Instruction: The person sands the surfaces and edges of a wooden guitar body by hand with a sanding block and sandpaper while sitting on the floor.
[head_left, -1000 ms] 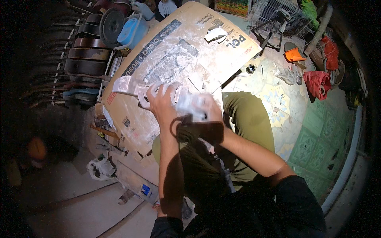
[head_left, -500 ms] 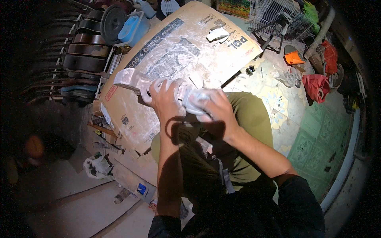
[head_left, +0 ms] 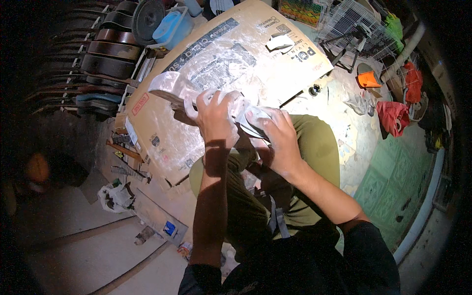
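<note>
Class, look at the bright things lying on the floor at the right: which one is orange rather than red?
The small orange cone-like thing below the wire cage. The red cloth lies lower, nearer the green patterned floor.

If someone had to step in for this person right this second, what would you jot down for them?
Left hand: wrapped around the middle of a long white-dusted piece, held up over the knees.
Right hand: gripping the near end of the same piece; both hands are covered in white dust.
Where things are: the piece hangs above a flattened cardboard sheet smeared with white, spread on the floor in front. A small white scrap lies at the sheet's far end.
Done: the piece is already coated white over most of what shows.
Left: cannot tell how much more handling it needs; it is not yet set down.
</note>
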### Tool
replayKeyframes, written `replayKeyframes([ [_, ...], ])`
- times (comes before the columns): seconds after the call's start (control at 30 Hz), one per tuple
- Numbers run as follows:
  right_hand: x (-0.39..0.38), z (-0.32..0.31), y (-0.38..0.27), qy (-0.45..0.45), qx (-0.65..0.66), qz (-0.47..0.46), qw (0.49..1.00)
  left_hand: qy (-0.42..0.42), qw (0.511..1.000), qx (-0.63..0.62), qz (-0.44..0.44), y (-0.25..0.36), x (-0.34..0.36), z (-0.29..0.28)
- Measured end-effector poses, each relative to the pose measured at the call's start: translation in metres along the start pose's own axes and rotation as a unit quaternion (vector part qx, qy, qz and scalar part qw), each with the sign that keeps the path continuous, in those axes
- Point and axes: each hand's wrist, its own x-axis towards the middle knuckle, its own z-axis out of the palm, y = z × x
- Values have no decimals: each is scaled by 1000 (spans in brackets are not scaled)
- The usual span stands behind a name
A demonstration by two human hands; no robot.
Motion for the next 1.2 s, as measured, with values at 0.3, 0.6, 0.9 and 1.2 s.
replayKeyframes([
  [0.3, 12, 2, 6, 26, 2, 10, 1000, 34, 999, -22, -2, 6, 2, 4],
  [0.6, 28, 1, 17, 6, -14, 100, 995, 50, 999, -12, 15, 8, 3, 2],
  [0.9, 28, 4, 15, 30, -5, 82, 996, 63, 997, -32, 18, 10, 4, 5],
  [1.2, 22, 8, -1, 27, -18, 65, 997, 46, 999, -22, 7, 14, 2, -8],
])
